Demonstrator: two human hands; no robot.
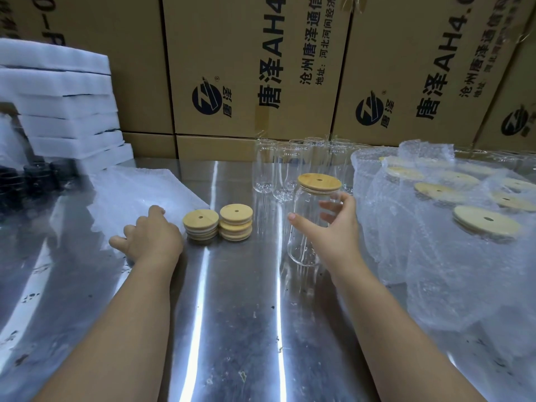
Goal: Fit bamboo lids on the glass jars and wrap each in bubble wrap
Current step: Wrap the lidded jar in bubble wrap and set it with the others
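Note:
A clear glass jar [301, 245] with a bamboo lid [319, 182] on top stands upright on the steel table [232, 314]. My right hand [333, 227] grips its side, thumb in front and fingers behind the glass. My left hand [150, 236] rests on a flat sheet of bubble wrap [139, 198] at the left, fingers bent down onto it. Two short stacks of bamboo lids [218, 225] sit between my hands. Several bare glass jars [285, 169] stand behind.
Wrapped, lidded jars in bubble wrap [464, 216] pile up at the right. White foam sheets [63, 105] are stacked at the back left above dark jars [37, 181]. Cardboard boxes [261, 68] wall off the back.

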